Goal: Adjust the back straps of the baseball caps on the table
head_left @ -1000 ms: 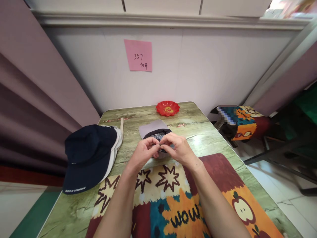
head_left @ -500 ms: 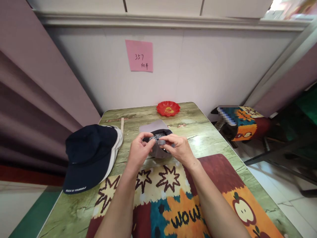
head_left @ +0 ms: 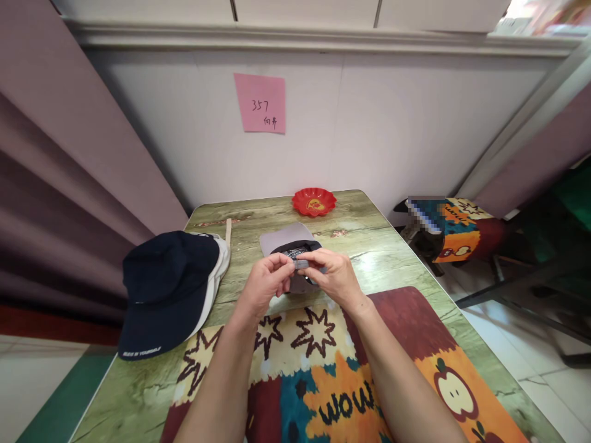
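A grey cap (head_left: pixel 287 236) rests upside-down-looking on the table's middle, its brim pointing away from me and its dark lining showing. My left hand (head_left: pixel 266 282) pinches one end of the cap's grey back strap (head_left: pixel 301 264) between thumb and forefinger. From the other side, my right hand (head_left: pixel 336 275) grips the same strap near a small loop or buckle, with its fingers closed. The fingers cover much of the strap and part of the crown. Left of my hands lies a stack of caps, a navy cap (head_left: pixel 168 277) over a white cap (head_left: pixel 216 277).
A red scalloped dish (head_left: pixel 314 202) stands at the back of the marbled green table (head_left: pixel 249 215). A colourful placemat (head_left: pixel 318 375) lies under my forearms. A pink note (head_left: pixel 261 103) is stuck on the wall behind. To the right stands a dark frame (head_left: pixel 498 286).
My left hand has shifted its grip slightly, its fingertips now closer to the right hand on the strap. The right hand and the stacked caps stay almost where they were.
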### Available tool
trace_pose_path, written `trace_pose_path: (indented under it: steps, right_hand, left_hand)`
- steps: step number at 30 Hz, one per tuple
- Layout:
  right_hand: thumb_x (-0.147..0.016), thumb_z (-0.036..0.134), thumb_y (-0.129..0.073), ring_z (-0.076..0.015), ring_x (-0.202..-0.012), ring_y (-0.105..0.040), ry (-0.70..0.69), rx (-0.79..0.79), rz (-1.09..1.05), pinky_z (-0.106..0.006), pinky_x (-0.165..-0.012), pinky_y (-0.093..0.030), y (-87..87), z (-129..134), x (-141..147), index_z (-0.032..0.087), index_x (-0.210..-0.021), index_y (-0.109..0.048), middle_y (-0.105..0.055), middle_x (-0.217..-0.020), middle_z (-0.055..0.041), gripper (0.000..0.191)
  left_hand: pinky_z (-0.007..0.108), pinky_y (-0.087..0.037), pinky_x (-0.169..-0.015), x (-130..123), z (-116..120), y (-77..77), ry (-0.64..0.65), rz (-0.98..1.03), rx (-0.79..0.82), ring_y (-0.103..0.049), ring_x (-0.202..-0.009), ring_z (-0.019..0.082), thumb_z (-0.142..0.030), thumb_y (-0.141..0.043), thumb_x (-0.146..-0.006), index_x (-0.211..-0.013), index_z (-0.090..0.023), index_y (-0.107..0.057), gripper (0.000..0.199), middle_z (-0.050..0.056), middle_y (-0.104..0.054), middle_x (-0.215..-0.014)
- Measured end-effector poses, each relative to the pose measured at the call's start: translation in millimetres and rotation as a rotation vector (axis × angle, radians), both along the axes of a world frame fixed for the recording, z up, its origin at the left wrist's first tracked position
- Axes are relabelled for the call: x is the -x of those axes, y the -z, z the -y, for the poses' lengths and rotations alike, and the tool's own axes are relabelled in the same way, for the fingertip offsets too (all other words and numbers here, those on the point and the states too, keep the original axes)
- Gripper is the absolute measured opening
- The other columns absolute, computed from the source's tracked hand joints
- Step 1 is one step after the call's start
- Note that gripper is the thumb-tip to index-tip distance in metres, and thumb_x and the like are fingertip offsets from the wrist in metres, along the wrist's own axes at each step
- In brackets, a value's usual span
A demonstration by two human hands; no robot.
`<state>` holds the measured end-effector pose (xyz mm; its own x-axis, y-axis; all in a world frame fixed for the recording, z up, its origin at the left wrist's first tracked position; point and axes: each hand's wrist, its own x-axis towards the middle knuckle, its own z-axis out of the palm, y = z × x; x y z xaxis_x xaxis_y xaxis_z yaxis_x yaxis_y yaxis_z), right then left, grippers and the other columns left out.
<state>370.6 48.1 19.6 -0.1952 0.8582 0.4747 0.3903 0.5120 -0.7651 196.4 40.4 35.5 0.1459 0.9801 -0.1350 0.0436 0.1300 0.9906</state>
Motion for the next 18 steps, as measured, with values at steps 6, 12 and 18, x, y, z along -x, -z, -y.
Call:
trace_pose_path:
  steps: [6, 12, 18]
  right_hand:
    - [-0.08, 0.019, -0.075, -0.0144, -0.071, -0.065, 0.015, 0.013, -0.011, -0.025, -0.068, -0.05, -1.8, 0, -1, 0.022, -0.099, -0.076, -0.071, -0.083, -0.0013, 0.019]
    - [-0.082, 0.02, -0.072, -0.0157, -0.074, -0.066, 0.02, 0.023, -0.021, -0.026, -0.071, -0.052, -1.9, 1, 1, 0.023, -0.098, -0.076, -0.071, -0.084, -0.0021, 0.016]
    - [-0.085, 0.02, -0.068, -0.0139, -0.069, -0.065, 0.007, 0.014, 0.082, -0.026, -0.072, -0.05, 0.5, 3, 4, 0.022, -0.102, -0.069, -0.072, -0.099, -0.0028, 0.017]
  left_hand:
    - [0.017, -0.028, -0.038, 12, -3, -1.2, -0.086, -0.1, -0.022, -0.038, -0.038, 0.006, -0.039, -0.067, -0.072, -0.072, -0.017, -0.056, 0.025, -0.005, -0.051, -0.045]
    - [0.017, -0.027, -0.04, 23, -4, -1.4, -0.087, -0.169, -0.049, -0.037, -0.04, 0.006, -0.036, -0.064, -0.073, -0.071, -0.018, -0.055, 0.021, -0.006, -0.049, -0.046]
    - [0.019, -0.031, -0.042, 18, 1, -9.5, -0.142, -0.315, -0.205, -0.042, -0.043, 0.009, -0.034, -0.065, -0.076, -0.094, -0.017, -0.063, 0.025, -0.008, -0.046, -0.05]
